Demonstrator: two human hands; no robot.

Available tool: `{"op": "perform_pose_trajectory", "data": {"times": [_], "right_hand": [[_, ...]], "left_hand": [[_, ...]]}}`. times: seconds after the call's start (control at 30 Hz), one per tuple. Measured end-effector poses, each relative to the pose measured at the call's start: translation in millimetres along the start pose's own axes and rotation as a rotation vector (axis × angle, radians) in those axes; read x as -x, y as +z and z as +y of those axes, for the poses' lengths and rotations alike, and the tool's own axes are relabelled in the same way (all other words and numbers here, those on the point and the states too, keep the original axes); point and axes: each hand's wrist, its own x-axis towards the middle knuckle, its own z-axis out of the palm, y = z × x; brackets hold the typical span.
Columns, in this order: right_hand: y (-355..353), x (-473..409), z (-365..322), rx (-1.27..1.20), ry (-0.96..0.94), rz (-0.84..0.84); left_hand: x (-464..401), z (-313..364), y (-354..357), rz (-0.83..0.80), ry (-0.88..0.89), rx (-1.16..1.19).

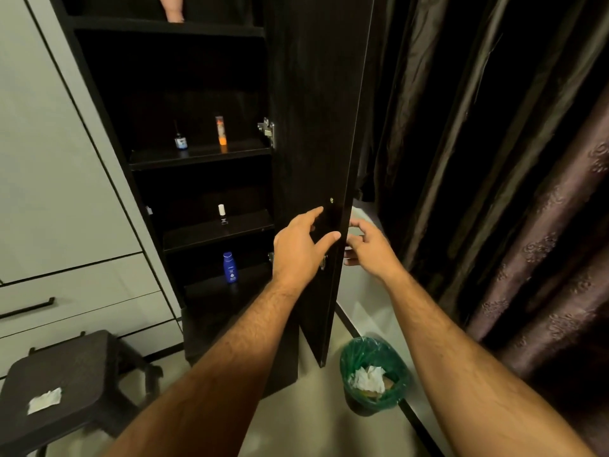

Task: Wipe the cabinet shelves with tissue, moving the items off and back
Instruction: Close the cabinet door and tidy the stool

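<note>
Cabinet door (316,127) edge stands between left hand (298,249) and right hand (370,247).

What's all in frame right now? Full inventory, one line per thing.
cabinet: 1, black, centre-left, open
cabinet door: 1, black, swung open, centre
small bottle: 1, blue label, upper shelf, left
tube: 1, orange, same shelf, right
white-capped bottle: 1, dark, middle shelf
lotion bottle: 1, blue, lower shelf
stool: 1, dark, bottom left
tissue: 1, white, on stool
bin: 1, green liner, floor, holds crumpled tissue
curtain: 1, brown, right
left hand: on door's inner face
right hand: behind door edge
</note>
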Motion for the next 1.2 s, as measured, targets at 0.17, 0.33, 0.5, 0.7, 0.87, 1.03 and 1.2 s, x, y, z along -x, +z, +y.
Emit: {"op": "perform_pose_trajectory", "data": {"times": [0.17, 0.33, 0.5, 0.7, 0.87, 1.03, 1.2], "right_hand": [[27.0, -0.5, -10.7, -0.026, -0.051, -0.056], [63.4, 7.9, -23.6, -0.053, -0.094, -0.131], [97.8, 4.5, -37.6, 0.06, -0.173, -0.181], [151.8, -16.3, -58.0, 0.207, -0.27, -0.207], [206.2, -31.4, -79.6, 0.356, -0.302, -0.181], [257.9, -49.0, -108.6, 0.5, -0.31, -0.156], [297.9, -67.6, -130.1, 0.635, -0.314, -0.144]], "left_hand": [[-3.7, -15.5, -30.6, 0.067, 0.009, -0.003], [-3.0, -37.1, -64.8, 0.115, 0.022, -0.023], [4.5, -66.2, -100.9, 0.156, 0.007, 0.012], [-2.8, -105.4, -152.1, 0.218, -0.001, -0.069], [-17.6, -139.2, -195.0, 0.239, -0.028, -0.136], [-43.3, -169.2, -234.5, 0.225, -0.061, -0.168], [-74.1, -205.3, -261.8, 0.247, -0.092, -0.183]]}}
